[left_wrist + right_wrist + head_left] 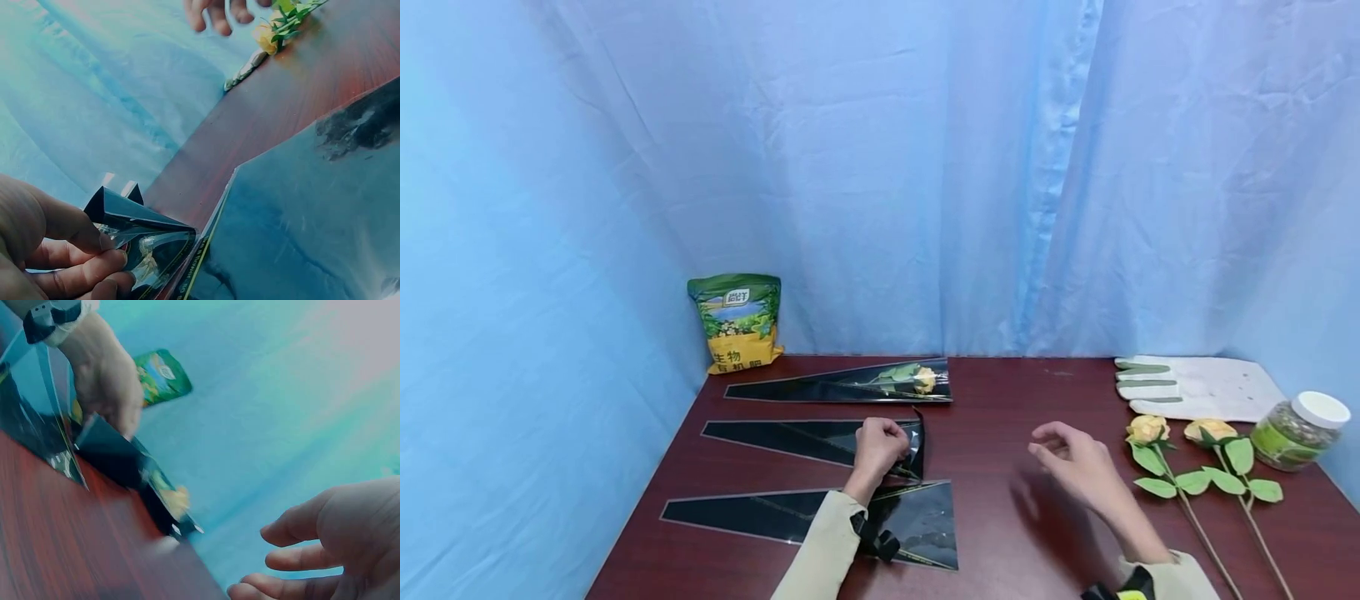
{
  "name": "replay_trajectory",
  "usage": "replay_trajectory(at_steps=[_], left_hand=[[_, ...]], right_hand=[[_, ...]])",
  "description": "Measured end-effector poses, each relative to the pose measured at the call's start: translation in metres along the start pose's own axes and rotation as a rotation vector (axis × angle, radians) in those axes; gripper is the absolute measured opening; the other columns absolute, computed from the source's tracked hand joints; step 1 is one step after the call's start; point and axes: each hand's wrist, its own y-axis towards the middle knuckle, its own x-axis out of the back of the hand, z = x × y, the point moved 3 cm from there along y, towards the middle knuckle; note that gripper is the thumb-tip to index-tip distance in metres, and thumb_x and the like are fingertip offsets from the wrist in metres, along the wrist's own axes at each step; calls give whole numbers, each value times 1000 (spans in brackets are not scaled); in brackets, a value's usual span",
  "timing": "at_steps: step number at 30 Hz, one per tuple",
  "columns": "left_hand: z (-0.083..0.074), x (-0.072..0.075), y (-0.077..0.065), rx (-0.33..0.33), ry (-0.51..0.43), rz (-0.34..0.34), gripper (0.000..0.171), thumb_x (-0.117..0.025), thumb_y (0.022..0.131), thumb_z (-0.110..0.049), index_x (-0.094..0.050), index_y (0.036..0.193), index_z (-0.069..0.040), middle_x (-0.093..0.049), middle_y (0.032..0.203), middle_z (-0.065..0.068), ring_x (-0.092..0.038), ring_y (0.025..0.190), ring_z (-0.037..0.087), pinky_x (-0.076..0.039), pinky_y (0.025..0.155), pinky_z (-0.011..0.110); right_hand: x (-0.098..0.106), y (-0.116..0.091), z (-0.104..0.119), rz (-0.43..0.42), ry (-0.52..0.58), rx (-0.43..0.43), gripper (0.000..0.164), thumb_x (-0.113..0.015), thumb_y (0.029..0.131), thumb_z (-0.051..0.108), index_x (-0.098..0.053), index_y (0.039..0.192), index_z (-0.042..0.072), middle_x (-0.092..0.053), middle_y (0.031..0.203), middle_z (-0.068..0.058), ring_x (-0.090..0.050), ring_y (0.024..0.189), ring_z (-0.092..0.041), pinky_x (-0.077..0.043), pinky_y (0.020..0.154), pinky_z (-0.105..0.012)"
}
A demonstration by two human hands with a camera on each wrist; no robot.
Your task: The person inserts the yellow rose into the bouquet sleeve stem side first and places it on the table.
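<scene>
My left hand (880, 448) pinches the clear upper film of the middle flower sleeve (775, 433), a tapered black-and-clear wrapper. The wide end of that sleeve gapes, its black edge lifted, as the left wrist view also shows beside the fingers (94, 275). Over the table to the right hovers my right hand (1075, 467), fingers loosely bent and holding nothing. Two yellow artificial roses, a left one (1147, 430) and a right one (1212, 430), lie with long leafy stems just beyond the right hand.
Behind the middle sleeve lies another sleeve (820, 387) with a yellow rose inside; a flat sleeve (917, 525) lies in front. A fertilizer bag (737, 325) stands back left. At the right are white gloves (1217, 387) and a lidded jar (1300, 429). Blue curtains surround the table.
</scene>
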Motion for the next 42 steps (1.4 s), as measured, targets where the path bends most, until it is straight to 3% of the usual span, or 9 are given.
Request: replay_trajectory(at_steps=[7,13,18,28,35,42], left_hand=[[1,1,-2,-39,38,-21,15,-63,73,6,-72,65,-3,-70,60,8,-56,52,8,-47,55,24],[1,1,-3,-43,21,-16,14,-65,76,6,-73,66,-1,-71,61,11,-58,48,8,-47,50,24],[2,0,-2,-42,20,-9,15,-65,76,5,-73,67,-2,-71,61,11,-58,49,8,-47,51,23],[4,1,-1,-30,1,4,14,-66,78,5,-74,68,-1,-71,63,11,-61,50,10,-49,52,24],[5,1,0,-30,-13,9,14,-66,78,6,-73,68,0,-71,62,13,-61,50,12,-49,52,24],[6,1,1,-26,-17,14,14,-65,79,6,-73,69,0,-71,62,12,-60,50,11,-49,52,24]], right_hand=[[45,-18,-31,-53,-164,4,33,-66,95,27,-67,115,1,-75,104,-17,-70,76,-12,-50,64,-25],[72,-27,-64,17,-218,-113,49,-58,99,39,-62,124,-3,-72,112,-24,-73,91,-33,-53,67,-38],[86,-32,-88,67,-263,-168,58,-57,99,42,-57,129,-8,-69,116,-29,-71,98,-41,-53,68,-41],[94,-44,-121,96,-324,-227,58,-66,94,35,-56,125,-13,-71,106,-29,-73,84,-29,-44,80,-59],[87,-52,-139,174,-389,-344,58,-75,85,35,-59,114,-13,-69,95,-25,-67,86,-37,-46,79,-57],[82,-58,-145,226,-438,-421,63,-77,84,36,-58,118,-13,-66,98,-28,-61,95,-50,-49,77,-57]])
